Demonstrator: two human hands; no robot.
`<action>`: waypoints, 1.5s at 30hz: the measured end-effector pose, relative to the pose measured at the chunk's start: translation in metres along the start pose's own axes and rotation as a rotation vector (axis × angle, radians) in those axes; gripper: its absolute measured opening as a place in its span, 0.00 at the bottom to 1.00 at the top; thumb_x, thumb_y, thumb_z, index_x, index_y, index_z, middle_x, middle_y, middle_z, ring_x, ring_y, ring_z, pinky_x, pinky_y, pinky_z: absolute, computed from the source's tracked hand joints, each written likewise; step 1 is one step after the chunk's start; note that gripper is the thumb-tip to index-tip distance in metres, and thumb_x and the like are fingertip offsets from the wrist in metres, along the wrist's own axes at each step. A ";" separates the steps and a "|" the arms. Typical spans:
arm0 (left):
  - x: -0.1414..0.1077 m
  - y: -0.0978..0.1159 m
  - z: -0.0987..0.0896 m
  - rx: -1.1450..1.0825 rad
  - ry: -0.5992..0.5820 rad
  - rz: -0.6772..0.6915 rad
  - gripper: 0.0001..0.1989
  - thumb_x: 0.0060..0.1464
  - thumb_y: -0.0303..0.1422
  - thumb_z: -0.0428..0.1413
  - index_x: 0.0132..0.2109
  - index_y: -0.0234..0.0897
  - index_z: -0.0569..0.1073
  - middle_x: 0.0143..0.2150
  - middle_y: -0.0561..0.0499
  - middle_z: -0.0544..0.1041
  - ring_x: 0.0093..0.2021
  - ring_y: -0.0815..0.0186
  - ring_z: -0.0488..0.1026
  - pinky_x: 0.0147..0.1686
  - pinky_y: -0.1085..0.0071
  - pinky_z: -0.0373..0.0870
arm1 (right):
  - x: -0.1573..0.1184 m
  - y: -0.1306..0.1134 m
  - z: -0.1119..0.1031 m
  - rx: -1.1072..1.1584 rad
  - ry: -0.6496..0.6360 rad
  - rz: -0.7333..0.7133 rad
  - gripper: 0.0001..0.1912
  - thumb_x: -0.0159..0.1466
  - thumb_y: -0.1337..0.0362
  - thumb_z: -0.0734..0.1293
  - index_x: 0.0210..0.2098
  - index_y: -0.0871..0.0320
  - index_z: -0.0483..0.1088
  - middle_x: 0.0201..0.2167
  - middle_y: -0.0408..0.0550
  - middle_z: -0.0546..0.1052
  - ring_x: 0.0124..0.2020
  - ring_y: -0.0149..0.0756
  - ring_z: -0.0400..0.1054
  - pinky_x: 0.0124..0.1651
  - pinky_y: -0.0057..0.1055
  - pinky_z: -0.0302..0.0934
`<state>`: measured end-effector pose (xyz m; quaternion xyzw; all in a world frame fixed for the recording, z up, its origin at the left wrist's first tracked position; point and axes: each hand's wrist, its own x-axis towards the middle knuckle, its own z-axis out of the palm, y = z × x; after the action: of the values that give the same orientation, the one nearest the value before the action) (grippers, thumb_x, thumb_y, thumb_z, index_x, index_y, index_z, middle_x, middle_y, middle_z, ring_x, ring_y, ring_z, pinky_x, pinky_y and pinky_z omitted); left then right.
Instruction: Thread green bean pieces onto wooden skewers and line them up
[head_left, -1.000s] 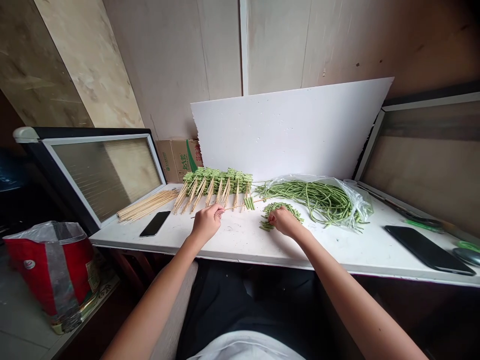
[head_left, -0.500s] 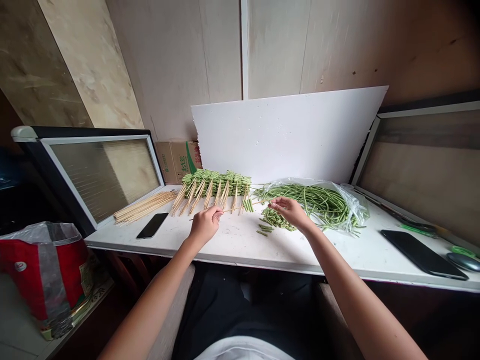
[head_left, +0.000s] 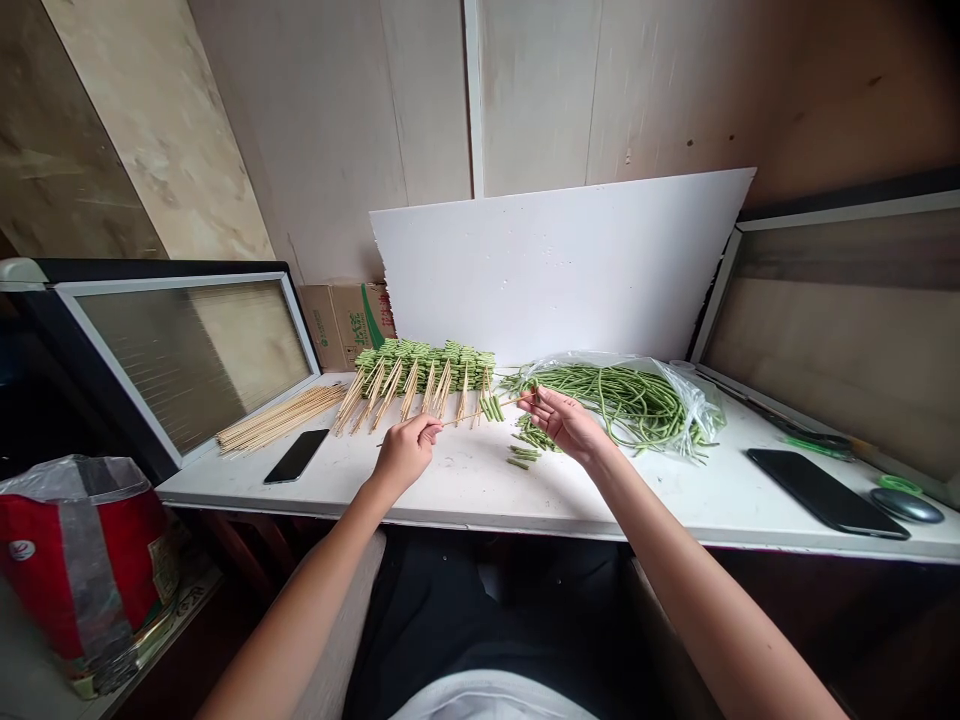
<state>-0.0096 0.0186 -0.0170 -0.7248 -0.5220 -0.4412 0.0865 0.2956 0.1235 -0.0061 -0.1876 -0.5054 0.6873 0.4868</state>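
Observation:
My left hand [head_left: 407, 450] is closed around the lower part of a thin bamboo skewer [head_left: 457, 421], which slants up to the right. A few short pieces of long bean [head_left: 491, 408] sit side by side along the skewer. At its far tip my right hand [head_left: 566, 425] pinches a small green bean piece, mostly hidden by the fingers. Below that hand lies a pile of cut bean pieces [head_left: 523, 455]. Behind the skewer stands a stacked row of filled bean skewers [head_left: 427, 360], their bare sticks pointing toward me.
Loose bamboo skewers [head_left: 277, 418] and a phone [head_left: 296, 457] lie at left. Uncut long beans [head_left: 630, 395] spill from a clear plastic bag [head_left: 705, 410] at right. Another phone [head_left: 825, 492] and a computer mouse [head_left: 906, 505] are farther right. A white foam board [head_left: 562, 270] leans behind.
My right hand has turned, its palm showing more, and its fingers are now closer in at the skewer's tip. The left hand keeps its hold. The whole view has shifted slightly.

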 end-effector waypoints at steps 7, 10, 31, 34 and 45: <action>0.000 0.000 0.000 0.011 0.009 -0.016 0.09 0.65 0.28 0.53 0.39 0.39 0.78 0.28 0.53 0.79 0.30 0.65 0.76 0.33 0.72 0.67 | 0.000 0.002 0.000 0.019 0.001 -0.016 0.12 0.62 0.54 0.77 0.42 0.52 0.81 0.51 0.47 0.83 0.54 0.41 0.78 0.43 0.25 0.73; 0.000 0.000 0.000 0.010 0.013 -0.019 0.09 0.64 0.27 0.53 0.39 0.39 0.78 0.28 0.53 0.79 0.30 0.65 0.76 0.33 0.72 0.67 | -0.001 0.001 0.003 0.020 0.019 -0.015 0.13 0.60 0.54 0.79 0.41 0.52 0.81 0.50 0.47 0.84 0.54 0.41 0.78 0.43 0.27 0.73; -0.002 0.003 -0.004 0.046 0.101 -0.012 0.11 0.59 0.23 0.52 0.37 0.40 0.78 0.28 0.51 0.81 0.30 0.63 0.78 0.32 0.72 0.70 | -0.004 0.014 0.030 -0.041 0.234 -0.137 0.16 0.57 0.51 0.79 0.41 0.50 0.82 0.49 0.48 0.83 0.53 0.43 0.76 0.39 0.28 0.66; -0.001 0.003 -0.005 0.030 0.121 -0.021 0.11 0.60 0.23 0.53 0.38 0.40 0.78 0.28 0.52 0.81 0.29 0.64 0.77 0.32 0.72 0.70 | -0.005 0.012 0.032 -0.055 0.227 -0.142 0.16 0.57 0.50 0.78 0.42 0.49 0.81 0.48 0.47 0.83 0.49 0.41 0.76 0.36 0.29 0.65; -0.003 0.004 -0.001 0.067 0.110 0.011 0.11 0.59 0.22 0.53 0.38 0.40 0.78 0.31 0.51 0.82 0.32 0.63 0.80 0.33 0.72 0.72 | -0.001 0.014 0.027 -0.070 0.259 -0.131 0.14 0.57 0.49 0.78 0.38 0.48 0.79 0.48 0.47 0.82 0.51 0.45 0.74 0.36 0.32 0.67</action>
<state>-0.0068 0.0143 -0.0171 -0.6989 -0.5271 -0.4622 0.1414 0.2689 0.1080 -0.0077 -0.2584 -0.4732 0.6060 0.5849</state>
